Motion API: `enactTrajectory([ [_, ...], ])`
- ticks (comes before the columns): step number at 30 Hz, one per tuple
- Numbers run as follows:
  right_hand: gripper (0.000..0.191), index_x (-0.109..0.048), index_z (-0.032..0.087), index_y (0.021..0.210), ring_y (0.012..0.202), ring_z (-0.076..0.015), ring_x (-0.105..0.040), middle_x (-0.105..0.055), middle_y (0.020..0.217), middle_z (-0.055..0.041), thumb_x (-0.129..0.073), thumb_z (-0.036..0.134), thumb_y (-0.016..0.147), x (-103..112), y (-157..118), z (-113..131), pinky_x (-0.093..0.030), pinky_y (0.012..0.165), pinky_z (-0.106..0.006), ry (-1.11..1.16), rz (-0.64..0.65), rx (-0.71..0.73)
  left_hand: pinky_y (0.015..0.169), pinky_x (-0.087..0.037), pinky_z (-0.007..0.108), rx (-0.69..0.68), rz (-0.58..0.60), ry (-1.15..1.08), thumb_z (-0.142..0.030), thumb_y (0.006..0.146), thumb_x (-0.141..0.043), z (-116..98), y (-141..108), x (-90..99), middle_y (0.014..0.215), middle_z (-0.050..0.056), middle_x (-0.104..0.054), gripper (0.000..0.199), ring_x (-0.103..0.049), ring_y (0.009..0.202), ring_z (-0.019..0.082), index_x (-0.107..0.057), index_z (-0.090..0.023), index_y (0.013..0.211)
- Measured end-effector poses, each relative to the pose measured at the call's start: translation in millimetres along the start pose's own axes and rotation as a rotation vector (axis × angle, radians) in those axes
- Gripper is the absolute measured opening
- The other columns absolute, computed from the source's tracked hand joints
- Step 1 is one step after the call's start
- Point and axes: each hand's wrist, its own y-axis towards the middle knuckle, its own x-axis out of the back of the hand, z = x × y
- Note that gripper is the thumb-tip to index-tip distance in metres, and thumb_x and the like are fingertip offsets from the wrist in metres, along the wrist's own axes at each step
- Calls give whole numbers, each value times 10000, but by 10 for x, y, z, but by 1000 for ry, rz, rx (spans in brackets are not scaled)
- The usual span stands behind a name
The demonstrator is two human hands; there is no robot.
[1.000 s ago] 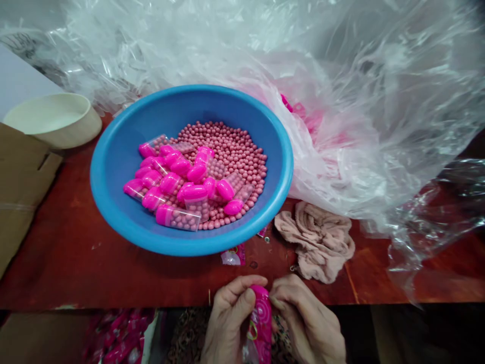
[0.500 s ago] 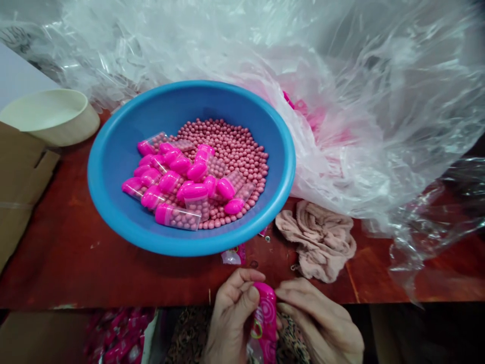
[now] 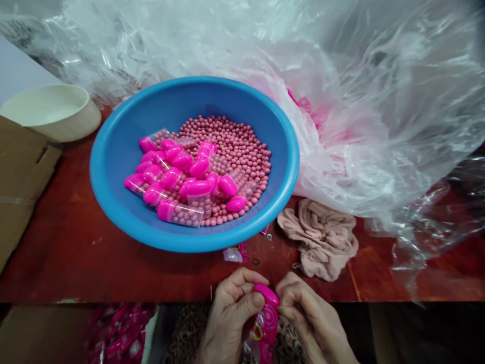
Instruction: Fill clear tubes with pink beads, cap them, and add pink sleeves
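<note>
Both my hands are at the near table edge. My left hand [image 3: 231, 316] and my right hand [image 3: 312, 318] pinch a bright pink capsule [image 3: 267, 294] from either side, its lower part inside a printed pink plastic packet [image 3: 265, 328]. Beyond them, a blue plastic basin [image 3: 197, 241] holds a heap of small pink beads [image 3: 237, 146]. Several clear capsule-shaped containers with pink caps [image 3: 178, 197], filled with the same beads, lie on the heap's left side. Neither hand touches the basin.
The basin stands on a red wooden table [image 3: 76, 253]. A cream bowl [image 3: 49, 111] and flattened cardboard [image 3: 22, 172] lie left, a crumpled beige cloth [image 3: 322, 242] right. Clear plastic sheeting [image 3: 359, 126] bulges behind. Pink packets [image 3: 117, 333] lie below the table edge.
My hands have closed in on the packet, and the pink capsule end now shows at its top. The view has tilted slightly, shifting the table scene upward.
</note>
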Motion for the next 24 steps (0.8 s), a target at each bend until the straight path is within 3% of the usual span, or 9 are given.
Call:
enactTrajectory([
  [3,193,-420,218,759,575,-89,-446,-450,683,29,-377,248,945,-29,-44,-18,-377,519,-176,-26,-58,-25,477,-401,155,-35,-17,71,-192,599,-795,1,1,12,630,-11,-686,299,-552,497,69,-631,-138,843],
  [7,155,-488,219,829,695,-97,-514,-511,760,11,-397,131,919,21,-39,-26,-422,619,-165,-53,-176,-52,542,-431,170,-154,-163,246,3,543,-712,38,-5,-25,680,-29,-703,395,-587,584,93,-611,-161,889],
  [11,192,-541,226,1051,887,-150,-559,-552,946,-44,-481,140,890,71,-7,-43,-469,752,-221,-59,35,68,600,-438,199,-253,-190,386,-43,578,-698,72,-22,-59,660,-37,-693,415,-592,613,115,-597,-170,960],
  [14,294,-545,245,1078,869,-147,-572,-538,951,-46,-497,49,863,48,-11,-66,-486,723,-227,-32,144,52,570,-435,202,-247,-204,480,-46,587,-673,85,-49,-52,657,-41,-684,467,-567,575,113,-587,-175,1027],
  [21,245,-568,237,1026,791,-123,-578,-559,868,-26,-481,61,880,23,13,-41,-488,689,-204,52,149,11,626,-468,229,-261,-304,744,-123,634,-647,106,-125,-52,720,-22,-702,501,-596,653,151,-592,-215,1124],
  [24,193,-572,239,1002,802,-114,-586,-563,868,-20,-453,119,910,59,53,-19,-484,708,-180,48,172,-80,634,-458,229,-272,-304,790,-125,640,-645,93,-94,-59,689,-39,-679,541,-586,654,145,-566,-215,1168],
])
